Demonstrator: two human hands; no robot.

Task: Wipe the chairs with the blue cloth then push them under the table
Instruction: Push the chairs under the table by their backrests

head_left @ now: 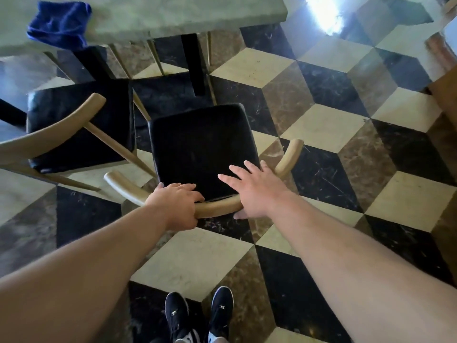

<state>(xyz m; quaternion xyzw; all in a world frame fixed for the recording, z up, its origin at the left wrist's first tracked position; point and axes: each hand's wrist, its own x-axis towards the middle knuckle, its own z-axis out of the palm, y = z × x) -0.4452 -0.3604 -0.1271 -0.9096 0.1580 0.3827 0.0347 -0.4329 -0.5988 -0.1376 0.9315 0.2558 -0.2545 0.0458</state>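
Cube-patterned tile floor (193, 258). Left hand (176, 204) grips the curved backrest (217, 207) of the near chair (200, 149). Right hand (254, 191) lies flat across it, fingers spread. Blue cloth (59, 23) sits far left on the tabletop (173, 13). Probably the pushing step. Next: a straight shove under, clear of the left chair (79, 125).

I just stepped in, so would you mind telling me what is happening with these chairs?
A person stands behind the near chair, which sits out from the table on the tiled floor. Their left hand grips its curved wooden backrest, and the right hand lies on the same rail with fingers spread straight. The blue cloth lies bunched on the table, held by neither hand. A second chair stands to the left, close to the table edge.
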